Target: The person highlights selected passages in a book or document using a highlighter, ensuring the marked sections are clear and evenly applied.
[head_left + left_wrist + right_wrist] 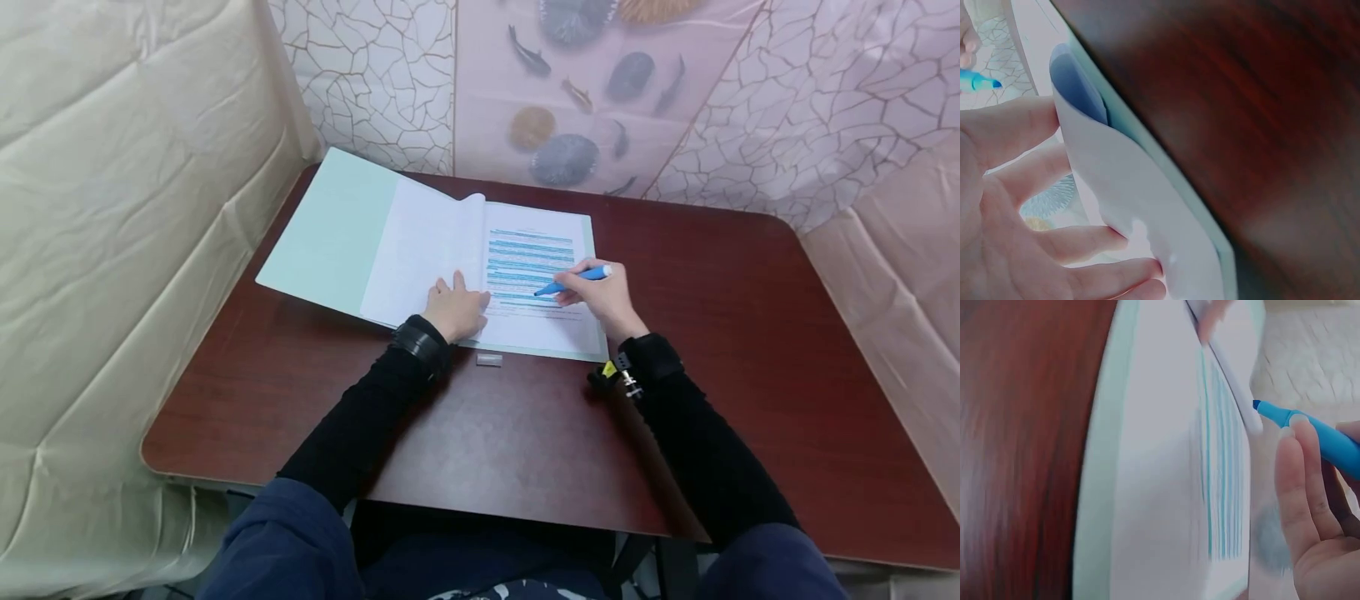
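Observation:
A pale green folder (326, 229) lies open on the table, with white sheets inside. On its right side is a printed page (528, 329) whose text lines are mostly marked over in blue. My right hand (606, 300) grips a blue highlighter (576, 280) above that page, its dark blue tip pointing down and left at the lower marked lines. The tip also shows uncovered in the right wrist view, on the highlighter (1329, 440). With fingers spread, my left hand (456, 311) rests on the turned-over sheet (420, 242) near the fold, where the paper bulges up in a curl (1079, 87).
A small grey rectangular piece (489, 360) sits on the dark red-brown table (510, 442) just below the folder's lower edge. Cream cloth (135, 208) hangs at the left, and a patterned wall covering (375, 83) stands behind the table.

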Demonstrator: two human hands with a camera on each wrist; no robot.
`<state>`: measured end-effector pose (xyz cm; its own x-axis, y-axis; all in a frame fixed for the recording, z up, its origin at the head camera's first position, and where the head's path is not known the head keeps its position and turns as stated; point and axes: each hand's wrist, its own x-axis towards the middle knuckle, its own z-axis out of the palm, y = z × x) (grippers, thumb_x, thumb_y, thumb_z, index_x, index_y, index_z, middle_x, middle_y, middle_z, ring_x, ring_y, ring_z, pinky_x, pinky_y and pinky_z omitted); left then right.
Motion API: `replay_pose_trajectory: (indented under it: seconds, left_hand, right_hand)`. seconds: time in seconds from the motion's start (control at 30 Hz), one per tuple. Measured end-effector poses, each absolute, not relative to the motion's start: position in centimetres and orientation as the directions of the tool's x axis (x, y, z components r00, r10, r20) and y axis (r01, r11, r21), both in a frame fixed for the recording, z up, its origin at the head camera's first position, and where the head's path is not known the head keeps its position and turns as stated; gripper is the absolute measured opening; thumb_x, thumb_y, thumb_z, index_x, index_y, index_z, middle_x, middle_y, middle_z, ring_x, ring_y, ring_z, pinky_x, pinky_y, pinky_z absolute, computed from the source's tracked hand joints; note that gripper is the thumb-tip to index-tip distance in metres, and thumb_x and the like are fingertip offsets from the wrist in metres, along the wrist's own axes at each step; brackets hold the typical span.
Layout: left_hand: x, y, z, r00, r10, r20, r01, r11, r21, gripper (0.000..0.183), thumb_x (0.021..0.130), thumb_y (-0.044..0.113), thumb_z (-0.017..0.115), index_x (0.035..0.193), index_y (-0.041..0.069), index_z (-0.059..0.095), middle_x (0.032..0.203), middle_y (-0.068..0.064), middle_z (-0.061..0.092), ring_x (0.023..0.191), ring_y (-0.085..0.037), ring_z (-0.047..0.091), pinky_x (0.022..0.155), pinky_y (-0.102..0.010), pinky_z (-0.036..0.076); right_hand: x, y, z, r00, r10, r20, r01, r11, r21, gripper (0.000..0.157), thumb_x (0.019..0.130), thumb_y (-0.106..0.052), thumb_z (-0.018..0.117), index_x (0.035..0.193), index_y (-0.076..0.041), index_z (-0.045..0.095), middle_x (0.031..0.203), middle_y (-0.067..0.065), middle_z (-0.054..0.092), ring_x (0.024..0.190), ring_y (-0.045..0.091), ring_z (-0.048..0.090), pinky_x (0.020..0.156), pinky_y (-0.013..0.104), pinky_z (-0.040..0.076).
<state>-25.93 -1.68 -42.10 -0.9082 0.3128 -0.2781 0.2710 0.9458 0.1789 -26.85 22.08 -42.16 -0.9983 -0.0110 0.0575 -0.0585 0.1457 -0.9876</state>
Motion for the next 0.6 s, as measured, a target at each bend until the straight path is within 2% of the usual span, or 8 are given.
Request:
replay_pose_trajectory:
  seconds: [0.2, 0.37, 0.6]
  left_hand:
    - [-25.8, -1.7, -42.0, -0.909, 0.307, -0.282, 0.266, 0.948, 0.173, 0.052, 0.099, 0.033, 0.047, 0.149, 0.024, 0.038, 0.158, -0.030, 0.013, 0.140, -0.056, 0.020, 0.116, -0.056, 0.023]
    - [-26.0, -1.7, -42.0, -0.909, 0.301, -0.288, 0.263, 0.951, 0.164, 0.052, 0.099, 0.034, 0.048, 0.150, 0.024, 0.037, 0.158, -0.029, 0.013, 0.141, -0.055, 0.019, 0.116, -0.056, 0.022]
    - [-25.9, -1.7, -41.9, -0.911, 0.290, -0.294, 0.250, 0.954, 0.168, 0.053, 0.099, 0.034, 0.048, 0.150, 0.025, 0.037, 0.158, -0.029, 0.012, 0.141, -0.054, 0.019, 0.116, -0.056, 0.022]
  right_hand:
    - [-27.3, 19.2, -42.8, -0.993, -0.106, 0.047, -0.068, 0.202, -0.977, 0.024, 0.084, -0.017, 0.075, 0.090, 0.004, 0.067, 0.079, 0.014, 0.074, 0.066, 0.019, 0.072, 0.072, 0.032, 0.059]
    - [-27.2, 18.3, -43.4, -0.984, -0.167, 0.062, -0.106, 0.271, -0.957, 0.021, 0.086, -0.016, 0.072, 0.094, 0.003, 0.067, 0.086, 0.016, 0.074, 0.069, 0.018, 0.073, 0.074, 0.030, 0.058]
    - [-27.2, 17.9, -43.7, -0.985, -0.158, 0.066, -0.113, 0.305, -0.946, 0.020, 0.086, -0.014, 0.072, 0.092, 0.004, 0.068, 0.084, 0.015, 0.074, 0.067, 0.019, 0.073, 0.071, 0.027, 0.058]
